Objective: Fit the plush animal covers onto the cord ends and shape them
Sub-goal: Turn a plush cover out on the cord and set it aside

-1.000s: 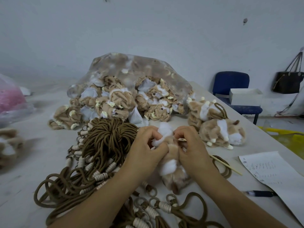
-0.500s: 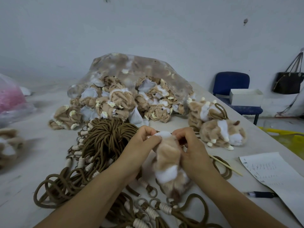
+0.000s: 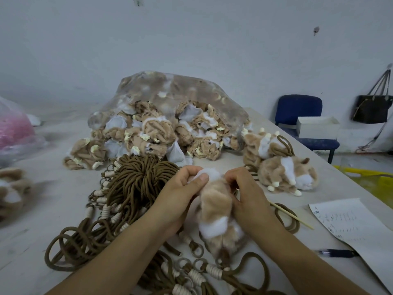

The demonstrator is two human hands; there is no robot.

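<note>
While the left hand [image 3: 180, 195] pinches the white 12 o'clock end of the plush animal cover [image 3: 214, 202] and the right hand [image 3: 249, 201] grips its 3 o'clock side, cord bundle [image 3: 136, 184] at 9 o'clock, looks like shaping; next probably needs gentle, even squeezing.

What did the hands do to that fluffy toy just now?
The hands, bunched over the top of the plush cover a second ago, have drawn apart, baring more of its tan body. The left hand still pinches the white tip; the right hand grips its side. The cords, bagged covers, finished animals, stick, paper and pen stayed put.
</note>
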